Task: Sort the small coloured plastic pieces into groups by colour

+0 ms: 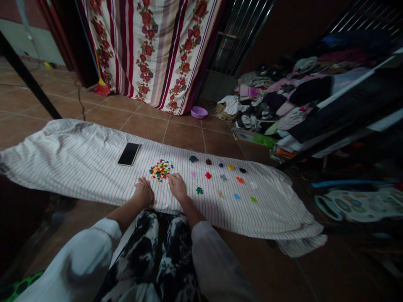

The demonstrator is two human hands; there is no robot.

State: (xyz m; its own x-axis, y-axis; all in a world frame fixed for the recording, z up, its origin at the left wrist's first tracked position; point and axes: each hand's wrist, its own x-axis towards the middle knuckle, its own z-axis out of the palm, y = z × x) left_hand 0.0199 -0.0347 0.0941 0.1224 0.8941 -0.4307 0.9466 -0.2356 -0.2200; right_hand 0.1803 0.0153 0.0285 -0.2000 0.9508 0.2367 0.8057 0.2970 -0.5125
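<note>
A mixed pile of small coloured pieces (160,169), too small to name exactly, lies on a striped cloth (94,167). At the pile's lower right edge is my right hand (178,187), its fingers drawn together at the tips; whatever they hold is hidden. My left hand (144,193) rests on the cloth just below the pile, fingers lying flat with nothing seen in them. To the right, pieces sit in separate one-colour groups, among them a green group (199,190), a red group (208,175), an orange group (240,180) and a blue group (236,196).
A phone (129,154) lies on the cloth left of the pile. Beyond the cloth, a purple bowl (199,112) stands on the tiled floor near a floral curtain (157,54). Heaped clothes (283,92) fill the back right. A broom (102,87) leans by the curtain.
</note>
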